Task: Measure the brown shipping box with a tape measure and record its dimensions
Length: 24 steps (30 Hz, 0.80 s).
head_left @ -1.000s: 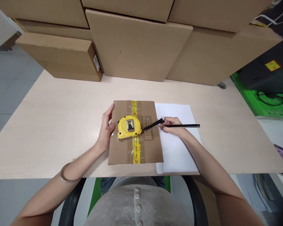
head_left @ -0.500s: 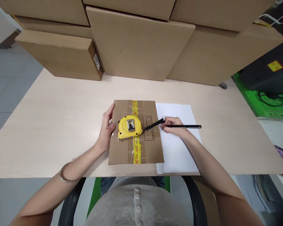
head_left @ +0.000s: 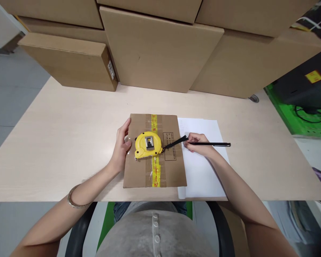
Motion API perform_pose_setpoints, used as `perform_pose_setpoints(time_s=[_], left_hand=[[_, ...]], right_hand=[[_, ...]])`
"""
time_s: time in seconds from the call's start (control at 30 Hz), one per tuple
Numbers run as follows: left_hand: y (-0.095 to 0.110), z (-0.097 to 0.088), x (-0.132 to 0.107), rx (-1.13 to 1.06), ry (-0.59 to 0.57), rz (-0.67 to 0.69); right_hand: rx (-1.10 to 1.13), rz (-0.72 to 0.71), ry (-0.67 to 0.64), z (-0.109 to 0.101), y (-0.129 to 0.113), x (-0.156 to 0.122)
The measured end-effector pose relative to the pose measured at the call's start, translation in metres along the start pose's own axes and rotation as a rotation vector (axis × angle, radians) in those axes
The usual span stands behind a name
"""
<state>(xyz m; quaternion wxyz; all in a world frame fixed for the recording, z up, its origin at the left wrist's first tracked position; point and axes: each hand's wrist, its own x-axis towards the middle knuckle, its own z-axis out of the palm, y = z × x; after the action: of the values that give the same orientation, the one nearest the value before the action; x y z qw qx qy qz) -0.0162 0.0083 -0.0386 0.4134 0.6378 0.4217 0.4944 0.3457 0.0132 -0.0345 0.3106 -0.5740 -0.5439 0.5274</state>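
My left hand (head_left: pixel 122 146) grips the left edge of a small cardboard box (head_left: pixel 139 173) sealed with yellow printed tape. On top of the box lies a yellow tape measure (head_left: pixel 141 142), its black wrist strap (head_left: pixel 176 142) stretching over the box's right edge toward my other hand. My right hand (head_left: pixel 198 143) is closed around a black pen (head_left: pixel 216 144), the pen's tip by the white paper (head_left: pixel 203 175). That paper lies flat on the table beside the box, its left part under or behind the box.
Large cardboard boxes (head_left: pixel 160 50) stand along the back of the wooden table (head_left: pixel 69 132), with a thinner carton (head_left: pixel 69 67) at the back left. To the right are a green crate (head_left: pixel 289 117) with a black case and cables. A chair armrest (head_left: pixel 220 228) flanks my body.
The whole view has shifted very slightly. My right hand and the pen are almost where they were; the box and tape measure keep their places on the table.
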Motion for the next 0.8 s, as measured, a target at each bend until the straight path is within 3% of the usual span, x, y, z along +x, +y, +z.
perform_pose_setpoints(time_s=[0.8], left_hand=[[0.0019,0.0002,-0.0014,-0.031,-0.002,-0.038]], right_hand=[[-0.057,0.001,0.037,0.0004,-0.0029,-0.0010]])
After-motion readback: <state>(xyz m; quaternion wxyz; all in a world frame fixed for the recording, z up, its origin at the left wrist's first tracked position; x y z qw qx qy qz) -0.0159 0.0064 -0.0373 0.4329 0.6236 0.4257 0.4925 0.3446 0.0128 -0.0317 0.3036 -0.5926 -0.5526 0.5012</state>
